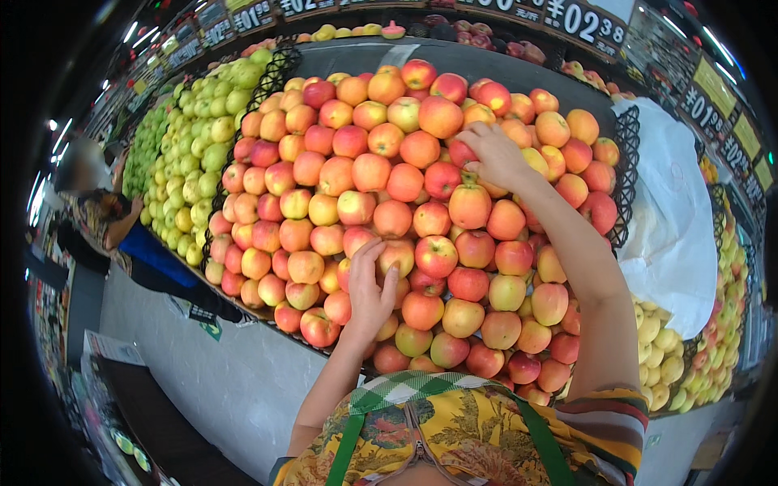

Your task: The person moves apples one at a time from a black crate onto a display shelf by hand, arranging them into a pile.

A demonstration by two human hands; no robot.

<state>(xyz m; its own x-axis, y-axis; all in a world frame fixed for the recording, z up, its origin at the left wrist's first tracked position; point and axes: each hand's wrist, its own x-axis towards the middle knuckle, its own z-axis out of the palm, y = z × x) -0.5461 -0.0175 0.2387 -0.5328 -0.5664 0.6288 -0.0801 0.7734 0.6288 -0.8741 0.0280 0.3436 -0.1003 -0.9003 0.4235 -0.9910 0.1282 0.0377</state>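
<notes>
A broad heap of red, orange and yellow-tinged apples fills the middle of the frame, and both bare hands are among them. The left hand, entering from bottom centre, lies just below the middle of the frame; its grip is loosely open, fingers and thumb parted and resting against the left side of an orange-red apple that sits in the heap. The right hand reaches to the upper part of the heap, right of centre, and its grip is curled closed on a deep red apple, with fingers over the top and thumb toward the lower side; how firmly it presses cannot be told. Just below that hand sits a large orange apple. A black mesh divider edges the heap at the right, and beyond it a white plastic sheet drapes down over the display, with pale yellow fruit beneath. Rows of yellow-green fruit slope away at upper left, where another person in a patterned top stands beside them. Price signs line the top of the frame. At the bottom are a green-and-white checked apron and a yellow floral top; grey floor shows at lower left.
</notes>
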